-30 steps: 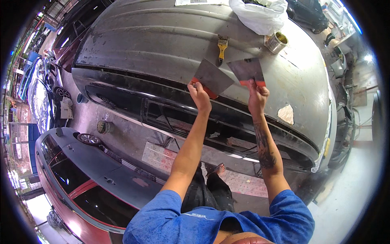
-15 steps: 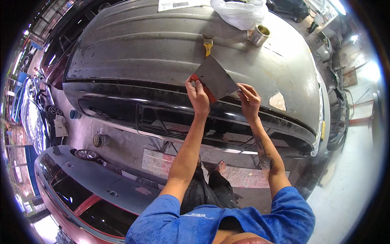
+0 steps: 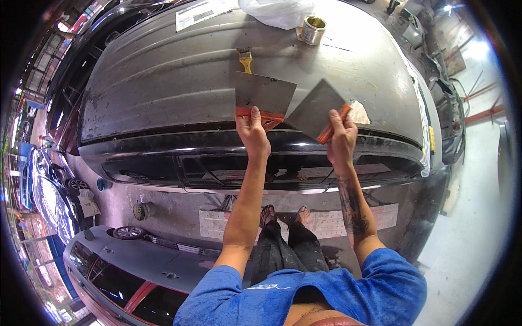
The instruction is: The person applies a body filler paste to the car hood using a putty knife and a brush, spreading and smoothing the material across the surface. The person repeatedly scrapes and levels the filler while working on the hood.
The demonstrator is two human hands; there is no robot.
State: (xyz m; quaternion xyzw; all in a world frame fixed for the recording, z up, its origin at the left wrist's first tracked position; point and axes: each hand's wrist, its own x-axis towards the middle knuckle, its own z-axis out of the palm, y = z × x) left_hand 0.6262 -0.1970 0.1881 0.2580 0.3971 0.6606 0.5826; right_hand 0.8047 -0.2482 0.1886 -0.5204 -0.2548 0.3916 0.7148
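Above the near edge of the bare grey car roof point(image 3: 179, 70), my left hand point(image 3: 253, 135) is closed on a putty spreader point(image 3: 265, 91), a wide grey metal blade with a red-orange grip. My thumb lies over that grip. To its right, my right hand point(image 3: 342, 140) is wrapped round the orange grip of a second putty spreader point(image 3: 318, 108), its square blade tilted corner-up. The two blades are close together with a narrow gap between them. Just beyond the left blade lies a flat paintbrush point(image 3: 246, 62) with a yellow handle. A pale patch point(image 3: 359, 113) shows on the roof behind my right hand.
An opened metal can point(image 3: 314, 31) stands farther back on the roof, beside a white plastic bag point(image 3: 274, 12) and printed paper point(image 3: 201, 13). I stand by a pale perforated plank point(image 3: 356, 221). A grey and red car point(image 3: 141, 271) is behind me at left, near a bucket point(image 3: 143, 211).
My hands have drawn apart; where one blade showed between them, two spreaders now show. The right hand has turned, bringing its orange grip into sight. The whole view has shifted.
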